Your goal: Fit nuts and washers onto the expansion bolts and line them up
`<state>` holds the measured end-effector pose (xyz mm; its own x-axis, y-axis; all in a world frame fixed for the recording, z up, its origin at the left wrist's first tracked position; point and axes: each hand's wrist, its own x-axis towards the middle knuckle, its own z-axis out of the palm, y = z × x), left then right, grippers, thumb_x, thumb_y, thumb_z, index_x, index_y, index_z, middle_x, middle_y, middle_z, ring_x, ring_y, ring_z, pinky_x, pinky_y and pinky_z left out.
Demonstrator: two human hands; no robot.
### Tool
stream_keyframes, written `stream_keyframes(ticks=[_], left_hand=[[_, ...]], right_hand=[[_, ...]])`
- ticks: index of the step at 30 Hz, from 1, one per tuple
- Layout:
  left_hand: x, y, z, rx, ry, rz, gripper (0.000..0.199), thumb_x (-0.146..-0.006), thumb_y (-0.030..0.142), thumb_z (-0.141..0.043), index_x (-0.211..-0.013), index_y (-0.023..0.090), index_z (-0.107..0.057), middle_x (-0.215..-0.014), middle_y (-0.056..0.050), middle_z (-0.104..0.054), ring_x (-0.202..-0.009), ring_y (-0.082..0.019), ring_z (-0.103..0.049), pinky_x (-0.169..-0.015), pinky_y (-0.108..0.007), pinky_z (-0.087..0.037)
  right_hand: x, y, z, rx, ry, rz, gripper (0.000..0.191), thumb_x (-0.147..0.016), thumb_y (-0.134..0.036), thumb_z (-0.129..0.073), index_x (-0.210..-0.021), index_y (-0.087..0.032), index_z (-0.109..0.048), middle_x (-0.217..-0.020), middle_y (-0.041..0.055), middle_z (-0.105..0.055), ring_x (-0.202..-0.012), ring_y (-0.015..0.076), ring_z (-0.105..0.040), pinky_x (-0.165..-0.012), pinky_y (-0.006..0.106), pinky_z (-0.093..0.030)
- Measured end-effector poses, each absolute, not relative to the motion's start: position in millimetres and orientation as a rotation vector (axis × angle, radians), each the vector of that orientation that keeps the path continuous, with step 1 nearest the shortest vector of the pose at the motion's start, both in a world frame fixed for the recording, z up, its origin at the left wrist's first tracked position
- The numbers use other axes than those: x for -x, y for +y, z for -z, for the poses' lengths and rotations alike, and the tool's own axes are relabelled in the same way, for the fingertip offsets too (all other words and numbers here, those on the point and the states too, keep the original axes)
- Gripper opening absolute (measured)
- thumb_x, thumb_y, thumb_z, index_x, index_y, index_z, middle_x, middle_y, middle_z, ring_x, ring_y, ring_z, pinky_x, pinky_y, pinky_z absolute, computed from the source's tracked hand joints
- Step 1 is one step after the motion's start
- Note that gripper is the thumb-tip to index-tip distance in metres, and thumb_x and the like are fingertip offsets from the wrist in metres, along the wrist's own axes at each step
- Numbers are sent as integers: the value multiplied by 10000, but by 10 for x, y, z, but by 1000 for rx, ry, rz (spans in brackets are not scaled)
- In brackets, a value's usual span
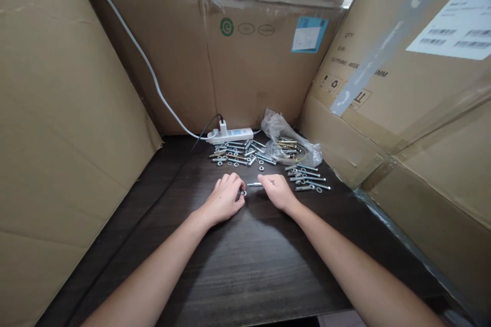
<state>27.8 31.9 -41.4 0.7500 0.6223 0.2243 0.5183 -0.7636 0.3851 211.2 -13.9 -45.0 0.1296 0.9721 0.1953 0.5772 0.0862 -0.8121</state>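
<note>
My right hand (pixel 279 193) is closed around a silver bolt (pixel 253 184), whose end sticks out to the left, level with the tabletop. My left hand (pixel 225 197) is curled with its fingertips on small metal rings (pixel 242 192) low over the table; whether they are nuts or washers I cannot tell. A small gap separates the bolt's tip from my left fingers. Behind my hands lies a pile of bolts (pixel 238 153) with loose nuts and washers. Right of my right hand, several bolts (pixel 310 179) lie in a group with washers beside them.
A clear plastic bag (pixel 282 138) with metal parts in it lies at the back. Next to it stands a white power strip (pixel 230 135) with a plug and cables. Cardboard walls (pixel 245 71) enclose the dark table (pixel 215 276) on three sides. A black cable (pixel 153 204) crosses the left side.
</note>
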Motion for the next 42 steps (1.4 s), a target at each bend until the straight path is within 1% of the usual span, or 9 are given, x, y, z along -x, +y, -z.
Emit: stream_keyframes(ticks=[7,13,17,23,31,37,42], left_hand=[[-286,345,368,-2777,858,-438,78,-796,167,-512,-868,193,-528,-927,-41,-536,-878,-205,-485,-774,-331,-409],[-294,365,368,-2827,855,-458,81,-793,181,-524,-872,183,-546,-917,-36,-548,-852,-193,-498,-773,-312,-417],[-302,403,400,-2812,860,-504,74,-811,173,-505,-854,183,-564,-899,-30,-564,-828,-182,-509,-758,-302,-424],[-301,467,461,-2731,854,-580,143,-881,180,-436,-859,184,-577,-891,-34,-568,-837,-174,-520,-759,-301,-434],[-300,474,507,-2692,834,-613,113,-887,177,-437,-849,188,-543,-857,-23,-566,-821,-175,-507,-735,-301,-423],[-306,434,403,-2567,882,-766,107,-883,202,-454,-808,188,-529,-782,-12,-561,-782,-172,-489,-699,-296,-408],[-318,351,322,-2513,805,-839,97,-885,201,-449,-839,189,-533,-818,-17,-571,-803,-168,-500,-722,-296,-411]], right_hand=[[-2105,-138,451,1593,-1544,-607,403,-851,-401,-372,-541,-202,-208,-552,-37,-197,-526,91,-228,-515,255,-166],[-2106,-139,449,1596,-1551,-606,407,-849,-409,-370,-536,-202,-212,-549,-37,-197,-528,92,-226,-516,257,-166],[-2113,-136,449,1596,-1551,-602,406,-848,-403,-372,-533,-202,-214,-549,-37,-200,-527,92,-229,-515,258,-166],[-2114,-138,444,1594,-1558,-599,409,-850,-403,-371,-531,-202,-210,-547,-36,-200,-525,91,-229,-510,258,-165],[-2109,-141,451,1602,-1573,-609,407,-847,-391,-377,-529,-202,-207,-540,-37,-198,-521,90,-224,-501,258,-159],[-2099,-146,456,1551,-1612,-624,410,-856,-388,-383,-530,-198,-222,-527,-41,-218,-508,86,-239,-494,256,-163],[-2076,-156,467,1499,-1591,-585,434,-889,-417,-357,-531,-194,-256,-522,-43,-240,-501,87,-254,-499,256,-177]])
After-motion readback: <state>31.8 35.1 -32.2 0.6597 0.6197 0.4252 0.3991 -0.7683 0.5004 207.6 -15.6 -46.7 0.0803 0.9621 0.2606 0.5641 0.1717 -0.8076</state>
